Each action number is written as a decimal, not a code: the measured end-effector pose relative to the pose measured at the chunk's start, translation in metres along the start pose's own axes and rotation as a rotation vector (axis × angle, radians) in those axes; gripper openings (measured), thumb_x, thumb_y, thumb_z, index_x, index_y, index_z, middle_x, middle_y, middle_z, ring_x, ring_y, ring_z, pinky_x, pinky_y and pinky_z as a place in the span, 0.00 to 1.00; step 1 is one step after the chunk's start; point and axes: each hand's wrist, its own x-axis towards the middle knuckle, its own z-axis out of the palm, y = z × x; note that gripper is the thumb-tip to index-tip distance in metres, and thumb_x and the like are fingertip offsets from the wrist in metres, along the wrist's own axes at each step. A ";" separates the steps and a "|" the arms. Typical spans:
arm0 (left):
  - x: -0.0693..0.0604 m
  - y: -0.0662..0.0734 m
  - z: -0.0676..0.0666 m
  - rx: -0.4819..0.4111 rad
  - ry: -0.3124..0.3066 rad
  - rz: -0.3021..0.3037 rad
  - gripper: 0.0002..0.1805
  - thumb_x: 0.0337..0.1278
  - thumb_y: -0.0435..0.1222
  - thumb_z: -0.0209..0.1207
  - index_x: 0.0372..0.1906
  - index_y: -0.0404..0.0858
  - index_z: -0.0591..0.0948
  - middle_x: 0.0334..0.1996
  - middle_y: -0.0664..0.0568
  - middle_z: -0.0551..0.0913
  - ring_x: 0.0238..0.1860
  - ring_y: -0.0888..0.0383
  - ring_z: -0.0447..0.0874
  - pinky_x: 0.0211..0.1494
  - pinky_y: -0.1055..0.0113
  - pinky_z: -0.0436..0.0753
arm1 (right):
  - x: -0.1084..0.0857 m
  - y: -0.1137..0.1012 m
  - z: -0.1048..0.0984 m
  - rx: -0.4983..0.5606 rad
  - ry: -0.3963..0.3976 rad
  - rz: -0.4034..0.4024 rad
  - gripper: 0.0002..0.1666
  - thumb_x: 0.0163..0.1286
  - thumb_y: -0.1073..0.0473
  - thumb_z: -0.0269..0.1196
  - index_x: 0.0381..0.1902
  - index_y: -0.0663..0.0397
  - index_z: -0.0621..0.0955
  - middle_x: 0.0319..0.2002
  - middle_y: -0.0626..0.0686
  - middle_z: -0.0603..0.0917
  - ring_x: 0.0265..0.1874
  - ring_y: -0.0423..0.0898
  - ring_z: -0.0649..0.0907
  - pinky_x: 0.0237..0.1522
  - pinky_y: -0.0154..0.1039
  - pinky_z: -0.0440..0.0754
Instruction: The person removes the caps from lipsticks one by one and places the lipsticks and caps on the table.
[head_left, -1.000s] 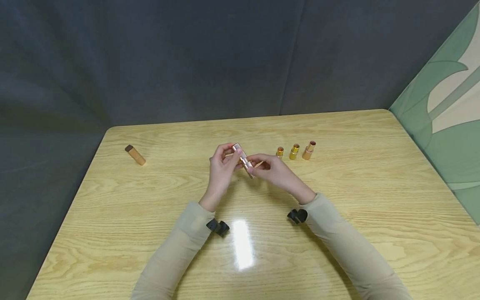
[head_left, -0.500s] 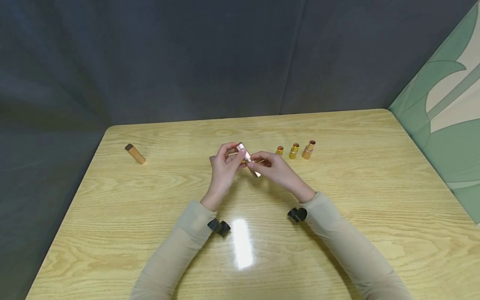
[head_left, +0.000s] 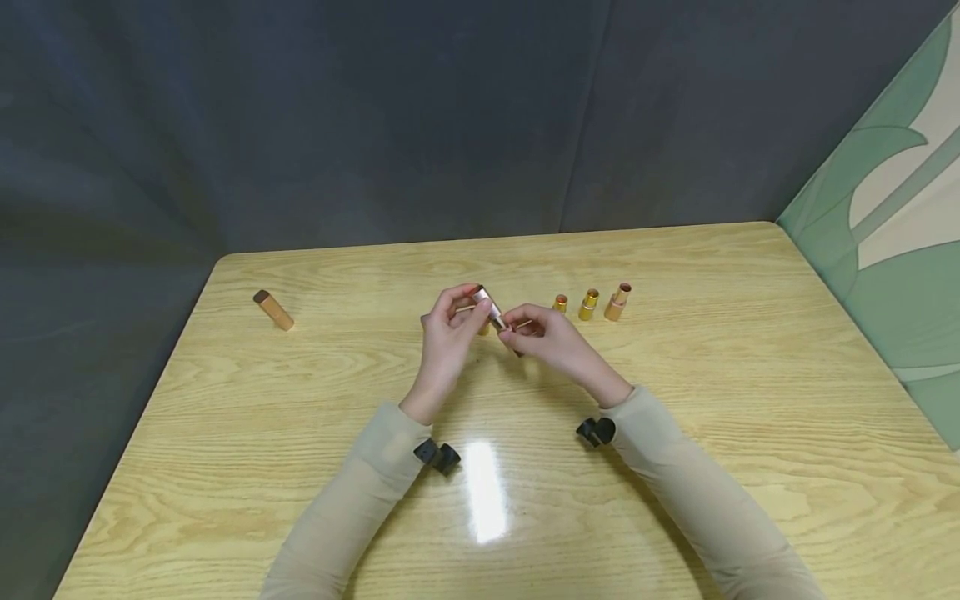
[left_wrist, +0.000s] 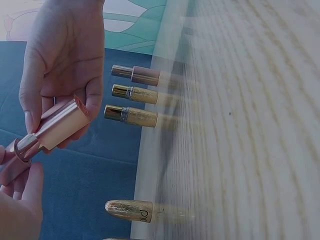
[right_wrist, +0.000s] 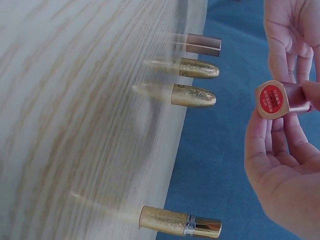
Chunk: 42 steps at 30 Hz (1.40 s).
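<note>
Above the middle of the table both hands hold a rose-gold lipstick, tilted. My left hand (head_left: 444,337) grips its cap (head_left: 487,304), the upper part in the head view. With thumb and fingers, my right hand (head_left: 551,340) pinches the square lipstick base (left_wrist: 65,122). A short length of shiny inner tube (left_wrist: 26,143) shows between base and cap rim; how deep it sits in the cap is unclear. A red label (right_wrist: 271,99) marks the base's end. Nearest my right hand, two gold lipstick bases (head_left: 588,305) and a rose-gold one (head_left: 617,302) stand uncapped.
Toward the table's left side stands a square copper-coloured cap (head_left: 273,310). Two bullet-shaped gold caps (right_wrist: 194,95) stand behind the hands, mostly hidden in the head view. A dark curtain (head_left: 390,125) hangs beyond the wooden table's back edge (head_left: 337,250).
The lipstick and my left hand have shifted slightly right. Its lower end has moved right too, and its bright face has turned darker. Both hands keep their grip.
</note>
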 end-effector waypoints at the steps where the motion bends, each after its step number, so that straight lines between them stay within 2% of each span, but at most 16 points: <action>1: 0.000 0.000 0.000 -0.005 0.001 0.000 0.18 0.64 0.31 0.56 0.57 0.30 0.72 0.44 0.48 0.77 0.38 0.67 0.80 0.41 0.74 0.82 | 0.000 0.001 0.000 0.002 -0.002 -0.004 0.16 0.68 0.59 0.61 0.50 0.63 0.79 0.42 0.60 0.84 0.35 0.39 0.80 0.37 0.32 0.80; 4: 0.000 0.000 0.000 -0.020 0.005 -0.003 0.18 0.64 0.31 0.56 0.57 0.30 0.72 0.43 0.50 0.77 0.38 0.67 0.79 0.40 0.76 0.81 | 0.000 0.002 0.000 0.014 -0.001 -0.007 0.15 0.68 0.60 0.61 0.49 0.63 0.79 0.41 0.60 0.84 0.34 0.39 0.80 0.36 0.32 0.80; 16: -0.001 -0.004 0.000 -0.007 0.013 -0.011 0.18 0.63 0.31 0.57 0.57 0.30 0.72 0.44 0.49 0.77 0.38 0.67 0.79 0.47 0.66 0.84 | 0.001 0.005 -0.001 -0.007 -0.012 -0.014 0.15 0.66 0.62 0.61 0.48 0.66 0.78 0.38 0.60 0.84 0.32 0.39 0.79 0.36 0.32 0.79; 25: 0.000 -0.005 -0.002 -0.018 0.039 -0.027 0.19 0.63 0.31 0.58 0.56 0.29 0.72 0.43 0.49 0.78 0.37 0.66 0.80 0.44 0.71 0.84 | 0.001 0.006 -0.001 -0.015 -0.016 -0.014 0.15 0.66 0.61 0.61 0.47 0.66 0.78 0.38 0.59 0.83 0.33 0.41 0.78 0.37 0.33 0.78; 32: 0.001 -0.002 -0.006 0.037 0.077 -0.040 0.19 0.63 0.33 0.59 0.57 0.31 0.73 0.43 0.47 0.78 0.37 0.66 0.80 0.49 0.58 0.85 | 0.001 0.008 -0.002 -0.026 -0.003 0.008 0.15 0.66 0.61 0.61 0.47 0.65 0.78 0.41 0.60 0.83 0.37 0.45 0.80 0.38 0.32 0.79; 37: 0.002 -0.001 -0.008 0.035 0.073 -0.038 0.19 0.63 0.32 0.58 0.57 0.30 0.73 0.43 0.47 0.78 0.37 0.66 0.80 0.45 0.71 0.84 | 0.002 0.010 -0.002 -0.031 0.008 0.018 0.15 0.66 0.61 0.61 0.48 0.65 0.77 0.43 0.60 0.82 0.40 0.47 0.80 0.39 0.32 0.79; 42: 0.003 0.000 -0.010 0.017 0.078 -0.045 0.19 0.63 0.31 0.58 0.57 0.30 0.73 0.43 0.48 0.78 0.37 0.66 0.80 0.46 0.73 0.84 | 0.003 0.012 -0.002 -0.013 0.007 0.017 0.17 0.66 0.62 0.61 0.50 0.65 0.76 0.47 0.62 0.81 0.44 0.50 0.81 0.42 0.32 0.80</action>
